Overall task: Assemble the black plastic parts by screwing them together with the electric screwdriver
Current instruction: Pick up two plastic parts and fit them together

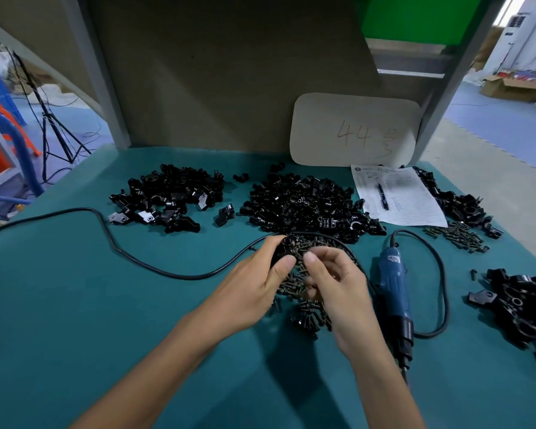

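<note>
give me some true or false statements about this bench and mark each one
1. The electric screwdriver lies on the table, held by neither hand. True.
2. The left hand holds a black part. True.
3. The electric screwdriver lies to the left of the left hand. False: it lies to the right of the right hand.
4. A pen lies on the printed sheet. True.
5. The card at the back reads 17. False: it reads 44.
</note>
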